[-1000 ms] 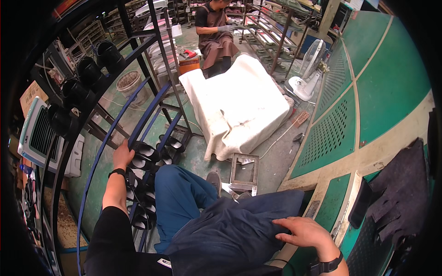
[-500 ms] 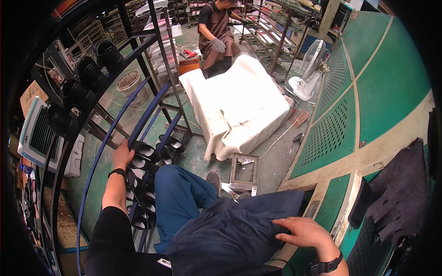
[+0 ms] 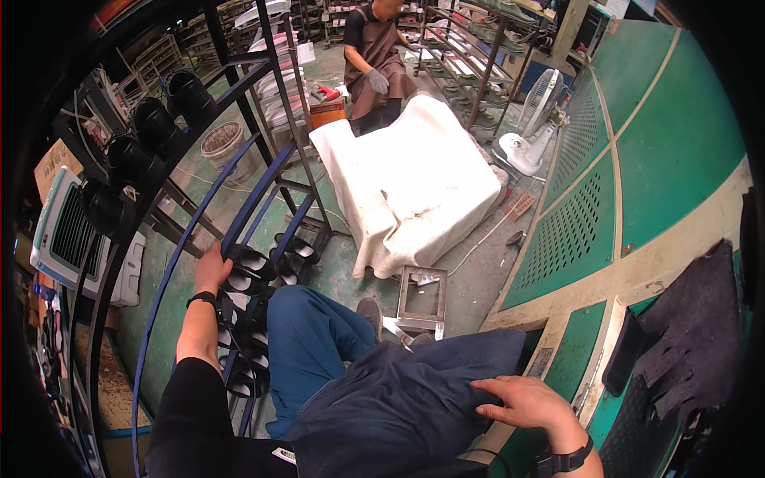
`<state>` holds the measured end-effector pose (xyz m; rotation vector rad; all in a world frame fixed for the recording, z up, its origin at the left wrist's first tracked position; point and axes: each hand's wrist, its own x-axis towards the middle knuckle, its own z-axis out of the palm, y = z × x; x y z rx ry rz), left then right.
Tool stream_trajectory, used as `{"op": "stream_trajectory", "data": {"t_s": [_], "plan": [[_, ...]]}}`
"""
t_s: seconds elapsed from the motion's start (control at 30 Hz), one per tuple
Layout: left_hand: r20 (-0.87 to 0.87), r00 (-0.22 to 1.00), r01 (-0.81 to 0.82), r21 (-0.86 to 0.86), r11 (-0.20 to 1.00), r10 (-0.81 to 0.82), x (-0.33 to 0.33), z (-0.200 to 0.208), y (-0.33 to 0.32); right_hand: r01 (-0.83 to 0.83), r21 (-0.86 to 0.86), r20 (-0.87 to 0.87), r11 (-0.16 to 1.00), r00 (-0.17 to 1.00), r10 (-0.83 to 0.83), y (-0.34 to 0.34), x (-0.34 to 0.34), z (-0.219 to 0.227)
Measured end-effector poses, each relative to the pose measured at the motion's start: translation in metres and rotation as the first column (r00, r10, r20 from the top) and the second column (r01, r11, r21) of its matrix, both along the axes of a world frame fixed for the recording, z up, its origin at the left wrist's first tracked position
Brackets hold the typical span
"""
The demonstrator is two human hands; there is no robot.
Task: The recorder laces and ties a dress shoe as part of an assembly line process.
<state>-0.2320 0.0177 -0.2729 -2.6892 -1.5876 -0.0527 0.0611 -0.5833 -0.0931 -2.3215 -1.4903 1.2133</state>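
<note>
Down at the left, my left hand [image 3: 212,269] is closed round a blue bar [image 3: 253,201] of the metal rack, its fingertips partly hidden. Right beside it are black open shoes [image 3: 250,269] with pale insides, lined up on the rack's lower bars. More black shoes [image 3: 151,123] sit on the upper tier. My right hand [image 3: 522,401] lies on the dark blue apron [image 3: 382,398] over my lap, with fingers stretched out and nothing in them.
A white cloth [image 3: 414,175] covers a block ahead, with a small metal frame [image 3: 422,293] before it. Beyond sits a person [image 3: 374,64] in a brown apron and grey glove. Green machine panels [image 3: 669,135] line the right; a white fan [image 3: 535,127] and bucket [image 3: 229,151] stand farther off.
Both my hands stay where they were. The person beyond the white cloth has raised their head slightly and drawn the far arm back from the shelf.
</note>
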Motion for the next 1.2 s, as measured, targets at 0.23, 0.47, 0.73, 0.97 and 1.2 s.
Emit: {"op": "stream_trajectory", "data": {"t_s": [0.23,0.47,0.73,0.97,1.2], "plan": [[0.003,1.000,0.012,0.015,1.000,-0.012,-0.0016,-0.0031,0.0036,0.001,0.001,-0.002,1.000,1.000,-0.001,0.0007,-0.0004,0.0009],[0.012,1.000,0.002,-0.007,1.000,-0.002,-0.0019,-0.0044,0.0041,-0.003,0.012,0.004,1.000,1.000,0.003,0.0010,0.0000,0.0013],[0.006,1.000,0.006,0.000,1.000,-0.006,-0.0012,-0.0020,0.0016,0.008,0.012,-0.004,1.000,1.000,-0.008,0.0005,-0.0003,0.0008],[0.018,1.000,0.023,0.022,0.999,-0.024,-0.0048,-0.0049,0.0037,0.006,0.003,-0.003,1.000,1.000,-0.006,0.0010,-0.0001,0.0019],[0.039,0.998,0.040,0.040,0.998,-0.042,-0.0032,-0.0062,0.0029,0.010,-0.004,-0.001,1.000,1.000,-0.010,0.0020,-0.0006,0.0028]]}}
